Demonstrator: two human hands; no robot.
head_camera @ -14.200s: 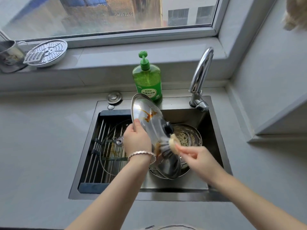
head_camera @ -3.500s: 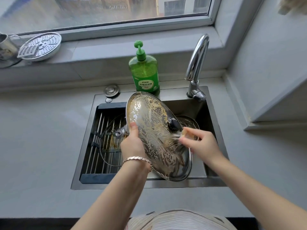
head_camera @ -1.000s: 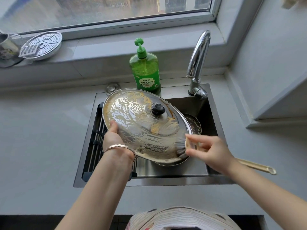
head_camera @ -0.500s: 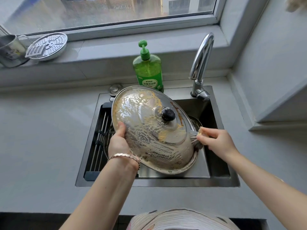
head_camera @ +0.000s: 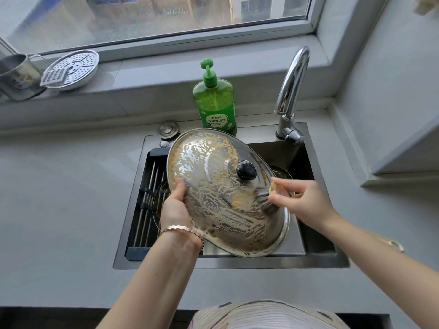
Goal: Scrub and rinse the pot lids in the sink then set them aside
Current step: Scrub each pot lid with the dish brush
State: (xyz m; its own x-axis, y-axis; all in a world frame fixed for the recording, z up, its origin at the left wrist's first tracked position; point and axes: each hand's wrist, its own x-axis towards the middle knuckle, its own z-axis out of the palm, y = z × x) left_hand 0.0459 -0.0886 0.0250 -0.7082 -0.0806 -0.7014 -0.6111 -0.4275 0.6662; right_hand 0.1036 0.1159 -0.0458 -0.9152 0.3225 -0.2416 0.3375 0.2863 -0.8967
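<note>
Brush (head_camera: pixel 266 200) moved from the right rim of the lid (head_camera: pixel 213 186) onto its dome, just below the knob (head_camera: pixel 245 170). Head view: left hand (head_camera: pixel 174 207) clamps the lid's left rim, right hand (head_camera: pixel 306 203) pinches the brush. Lid is held tilted over the sink (head_camera: pixel 320 257), long axis far-left to near-right; right hand is nearer the low end.
</note>
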